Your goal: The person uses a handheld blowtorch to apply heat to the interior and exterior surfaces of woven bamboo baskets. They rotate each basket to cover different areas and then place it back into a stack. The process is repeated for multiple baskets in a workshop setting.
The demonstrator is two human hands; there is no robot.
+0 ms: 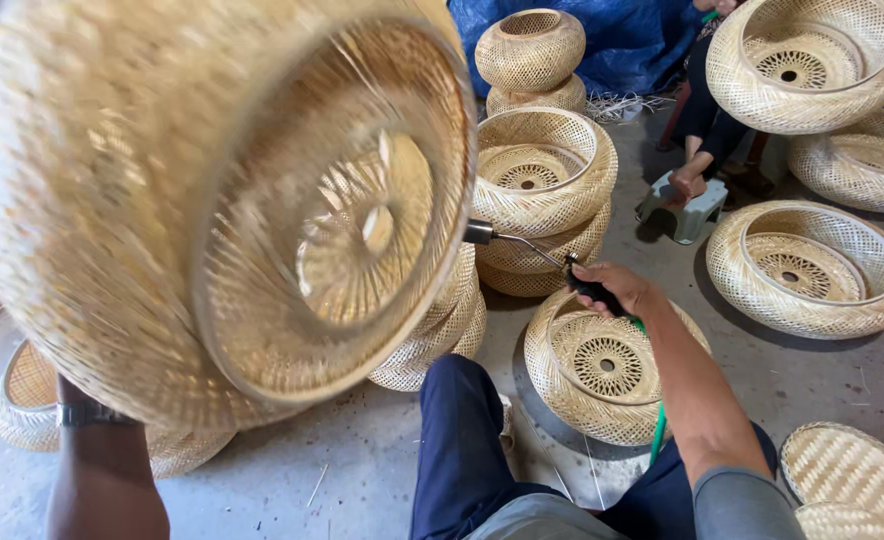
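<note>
The left hand is hidden behind the big woven bamboo shade (212, 200) it lifts, presumably gripping its far side. The right hand (612, 290) is closed on a torch (522, 245) aimed at the rim. The shade looks light, springy and fragile; hold it by the rim.

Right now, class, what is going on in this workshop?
A person holds up a large woven bamboo basket on the left arm; that hand is hidden. The right hand grips a torch, its nozzle at the basket's rim. Finished baskets stand stacked on the concrete floor. Another person's leg shows behind.
</note>
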